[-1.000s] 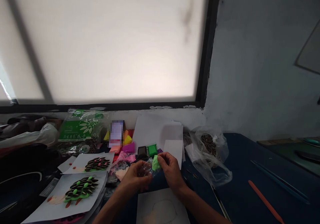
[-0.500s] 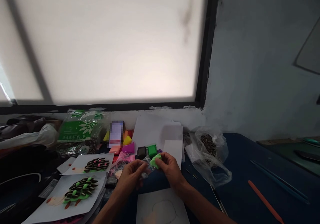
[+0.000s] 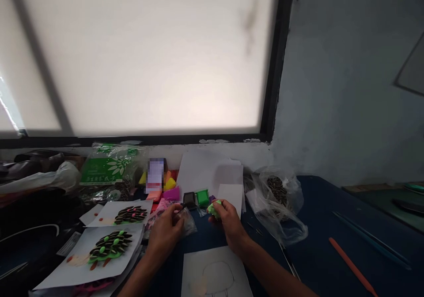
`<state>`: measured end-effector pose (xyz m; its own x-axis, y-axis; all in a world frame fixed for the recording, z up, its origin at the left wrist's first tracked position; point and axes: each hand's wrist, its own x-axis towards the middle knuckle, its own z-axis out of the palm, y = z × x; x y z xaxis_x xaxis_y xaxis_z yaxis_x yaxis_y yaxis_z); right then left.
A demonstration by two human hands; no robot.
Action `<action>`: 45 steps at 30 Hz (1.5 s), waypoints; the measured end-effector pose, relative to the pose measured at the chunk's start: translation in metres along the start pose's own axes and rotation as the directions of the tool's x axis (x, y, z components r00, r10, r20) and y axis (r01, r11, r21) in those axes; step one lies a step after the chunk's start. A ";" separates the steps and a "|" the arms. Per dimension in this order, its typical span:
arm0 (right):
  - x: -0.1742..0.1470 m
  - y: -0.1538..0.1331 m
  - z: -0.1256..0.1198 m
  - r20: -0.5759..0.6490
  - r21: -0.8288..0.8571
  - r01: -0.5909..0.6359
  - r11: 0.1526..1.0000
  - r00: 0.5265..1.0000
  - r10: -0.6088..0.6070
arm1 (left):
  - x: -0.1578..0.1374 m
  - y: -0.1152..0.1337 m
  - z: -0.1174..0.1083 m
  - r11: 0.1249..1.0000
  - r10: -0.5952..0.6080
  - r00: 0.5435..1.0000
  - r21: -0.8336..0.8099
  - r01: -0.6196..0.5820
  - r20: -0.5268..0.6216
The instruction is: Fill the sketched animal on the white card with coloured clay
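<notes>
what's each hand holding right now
Left hand: loosely curled beside the clear wrapper; grip can't be told.
Right hand: closed, holding a light green lump.

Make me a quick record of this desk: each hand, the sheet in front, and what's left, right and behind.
Right hand: holding light-green lump
Left hand: at clear wrapper; grip unclear
Front sheet: drawn outline
Left: seed-covered figures on paper
Right: bagged seeds, orange stick
Behind: green packet, black packet

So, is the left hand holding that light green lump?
No, the right hand holds the light green lump between its fingers.
</notes>
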<state>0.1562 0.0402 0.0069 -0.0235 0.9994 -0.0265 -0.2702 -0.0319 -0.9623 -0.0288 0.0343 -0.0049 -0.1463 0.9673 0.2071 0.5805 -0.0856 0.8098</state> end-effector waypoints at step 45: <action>-0.064 -0.009 -0.020 0.276 -0.255 0.234 0.938 0.947 -0.162 | -0.053 0.030 0.008 0.715 0.050 0.837 -0.605 0.351 0.545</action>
<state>0.1793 -0.0234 0.0119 -0.2444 0.9477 0.2050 -0.0132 0.2082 -0.9780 0.0026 -0.0176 0.0038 0.3432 0.9354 -0.0852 -0.1210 0.1339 0.9836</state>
